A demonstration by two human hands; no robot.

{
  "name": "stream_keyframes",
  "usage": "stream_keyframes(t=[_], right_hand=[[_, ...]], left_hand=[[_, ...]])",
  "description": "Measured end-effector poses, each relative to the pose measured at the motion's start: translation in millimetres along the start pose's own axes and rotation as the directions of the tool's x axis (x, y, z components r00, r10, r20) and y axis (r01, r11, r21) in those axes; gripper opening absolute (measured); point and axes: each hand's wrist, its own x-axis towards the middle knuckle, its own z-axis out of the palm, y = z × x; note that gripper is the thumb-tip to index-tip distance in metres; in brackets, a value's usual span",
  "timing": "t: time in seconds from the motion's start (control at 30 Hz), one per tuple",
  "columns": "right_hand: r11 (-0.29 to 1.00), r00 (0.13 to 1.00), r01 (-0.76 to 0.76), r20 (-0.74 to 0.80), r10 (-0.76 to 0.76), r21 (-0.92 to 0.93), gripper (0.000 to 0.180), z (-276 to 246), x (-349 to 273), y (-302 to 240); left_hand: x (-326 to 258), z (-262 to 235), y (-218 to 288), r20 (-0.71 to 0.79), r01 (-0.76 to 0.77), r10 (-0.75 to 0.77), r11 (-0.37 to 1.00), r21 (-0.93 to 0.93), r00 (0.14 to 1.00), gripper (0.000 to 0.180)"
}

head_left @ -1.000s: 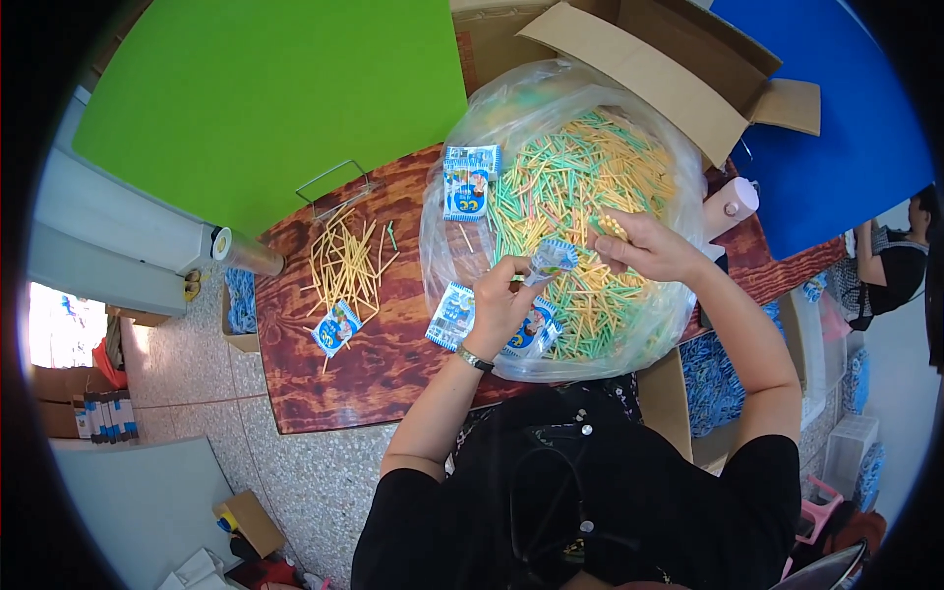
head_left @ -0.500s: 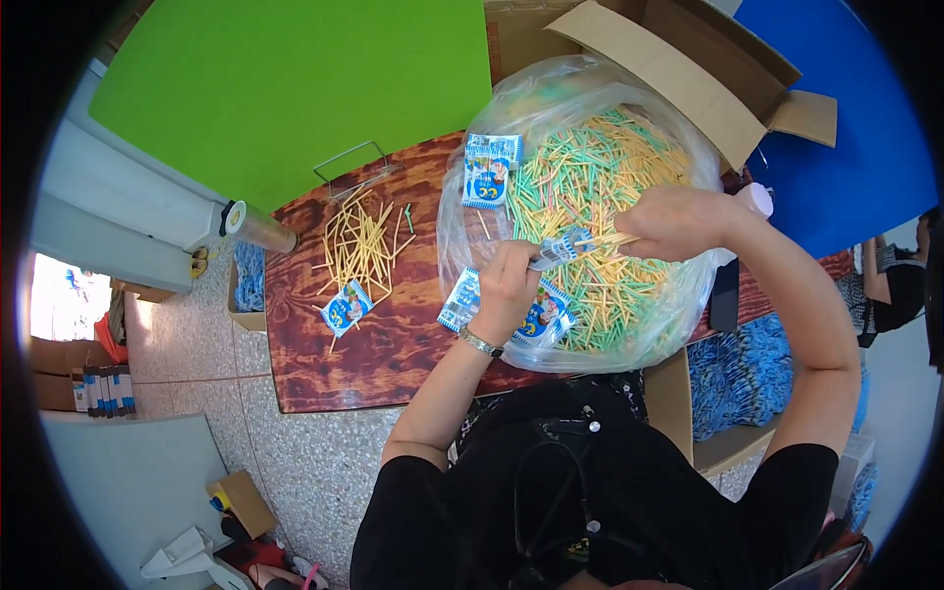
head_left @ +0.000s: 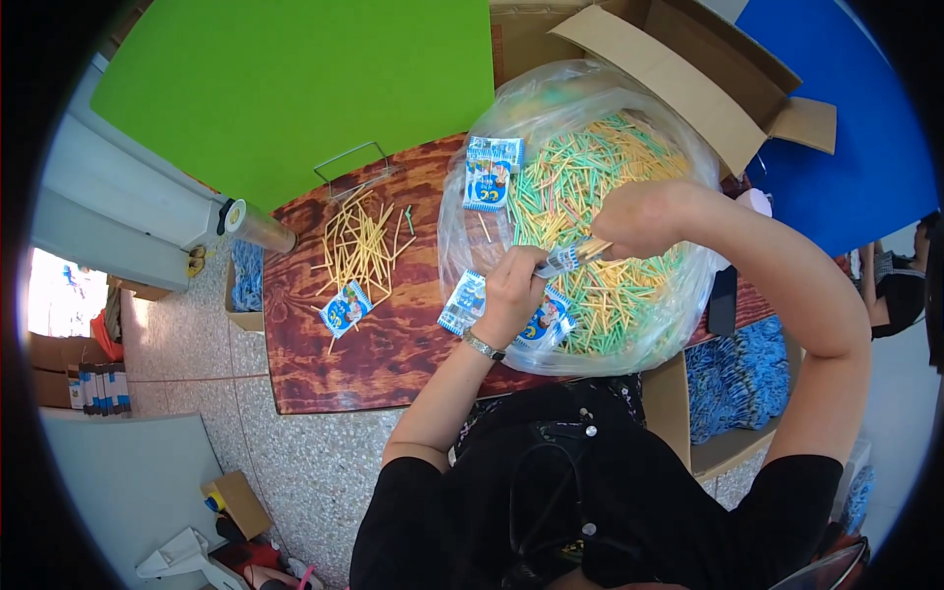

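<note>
My left hand [head_left: 512,295] is closed on the end of a small blue-and-white printed packet [head_left: 560,262]. Opposite it, my right hand [head_left: 639,218] grips a few thin yellow sticks [head_left: 593,249], their ends in the packet's mouth; its fingertips are partly hidden. Both hands are over a big clear plastic bag [head_left: 454,231] full of thin yellow, green and pink sticks [head_left: 612,305]. More of these packets lie on the bag: a pile [head_left: 487,182] at its far left, and another [head_left: 547,323] beside my left hand.
On the wood-patterned table [head_left: 305,369], a heap of yellow sticks [head_left: 362,241] lies at left with a packet [head_left: 345,309]. A cardboard box [head_left: 669,74] stands behind the bag. At right are a dark phone [head_left: 723,300] and a box of blue packets [head_left: 737,383] below.
My right hand has moved left toward the packet, and less of the sticks' length shows between hand and packet. My left hand stays nearly in place.
</note>
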Motion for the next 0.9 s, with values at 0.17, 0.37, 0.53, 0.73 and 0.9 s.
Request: stream_keyframes(t=[0.17, 0.37, 0.53, 0.73, 0.9], right_hand=[[0.997, 0.994, -0.083, 0.069, 0.083, -0.004, 0.028, -8.8, -4.2, -7.6], [0.994, 0.992, -0.106, -0.071, 0.106, -0.002, 0.032, -26.2, -12.6, -33.9], [0.993, 0.929, 0.075, -0.369, -0.037, 0.092, 0.047, -17.4, -27.5, -17.5], [0.818, 0.764, 0.311, -0.640, 0.088, 0.484, 0.039, 36.8, -15.1, 19.5], [0.773, 0.538, 0.473, -0.833, 0.125, 0.422, 0.015, 67.9, 27.0, -5.9]], left_hand=[[1.4, 5.4, -0.9, -0.067, -0.087, 0.085, 0.996, -0.032, 0.994, 0.029], [7.6, 10.2, 4.1, -0.060, -0.028, 0.028, 1.000, 0.006, 0.998, 0.034], [-4.6, 11.1, -6.9, 0.019, 0.184, -0.184, 0.967, -0.177, 0.983, 0.034], [-0.6, 14.8, -16.5, 0.086, 0.293, -0.281, 0.895, -0.336, 0.956, 0.033], [16.3, -1.3, -6.0, -0.005, 0.099, -0.101, 0.982, -0.158, 0.995, 0.034]])
